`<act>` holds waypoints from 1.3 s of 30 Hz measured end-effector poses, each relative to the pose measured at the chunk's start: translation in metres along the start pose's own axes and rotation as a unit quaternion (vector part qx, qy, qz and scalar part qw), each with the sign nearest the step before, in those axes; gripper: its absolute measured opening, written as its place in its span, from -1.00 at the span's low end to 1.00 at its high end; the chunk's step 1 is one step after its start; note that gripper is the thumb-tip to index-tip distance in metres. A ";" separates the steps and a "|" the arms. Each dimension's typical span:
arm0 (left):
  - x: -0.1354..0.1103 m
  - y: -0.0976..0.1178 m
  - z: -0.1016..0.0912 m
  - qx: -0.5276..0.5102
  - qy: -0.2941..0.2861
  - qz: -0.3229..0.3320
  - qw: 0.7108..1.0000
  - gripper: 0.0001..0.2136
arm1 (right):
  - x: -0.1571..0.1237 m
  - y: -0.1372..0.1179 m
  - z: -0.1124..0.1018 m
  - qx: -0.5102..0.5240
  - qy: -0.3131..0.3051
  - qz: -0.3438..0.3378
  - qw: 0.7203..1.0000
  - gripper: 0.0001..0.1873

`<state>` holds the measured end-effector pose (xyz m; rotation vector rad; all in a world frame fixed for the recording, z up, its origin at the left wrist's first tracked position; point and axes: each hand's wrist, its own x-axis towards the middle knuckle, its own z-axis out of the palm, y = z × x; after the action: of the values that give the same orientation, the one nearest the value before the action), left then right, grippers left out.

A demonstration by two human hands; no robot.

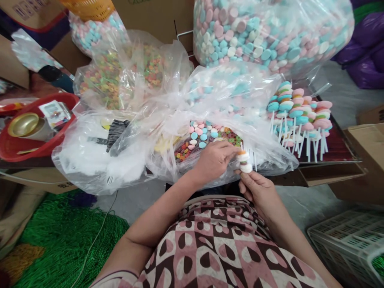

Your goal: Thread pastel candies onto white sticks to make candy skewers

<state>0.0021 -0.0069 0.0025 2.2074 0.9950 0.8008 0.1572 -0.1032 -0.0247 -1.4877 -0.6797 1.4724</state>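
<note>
A candy skewer [245,163] of white marshmallows with orange and green gummy rings between them is held upright in front of my body. My right hand [259,187] pinches it at its lower end, thumb and fingers closed below the bottom marshmallow. From the left, my left hand [215,161] reaches over with its fingertips closed at the skewer's upper end. Just behind my left hand, loose marshmallows [203,137] in pink, blue and white lie in an open plastic bag beside coloured gummy rings [183,151]. White sticks [255,158] show behind the skewer, partly hidden.
Finished-looking marshmallow skewers [297,116] stand clustered on the table's right side. Large bags of marshmallows [270,36] and gummy rings [120,76] fill the back. At the left is a red basin [64,132] with a metal bowl [25,125]. A plastic crate [348,240] stands lower right.
</note>
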 end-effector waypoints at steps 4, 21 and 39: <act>0.004 -0.007 -0.010 -0.006 0.029 -0.062 0.998 -0.74 | 0.000 -0.005 -0.003 0.041 0.006 -0.021 0.999 -0.72; -0.006 -0.022 -0.017 0.151 0.059 -0.101 0.982 -0.85 | -0.002 -0.002 -0.007 0.065 0.030 -0.021 0.997 -0.73; 0.008 -0.024 -0.007 0.329 -0.059 -0.084 0.939 -0.77 | -0.004 0.001 -0.005 0.068 0.030 -0.023 0.997 -0.73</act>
<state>-0.0089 0.0146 -0.0077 2.6204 1.5289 0.2603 0.1618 -0.1085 -0.0239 -1.3970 -0.5621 1.4038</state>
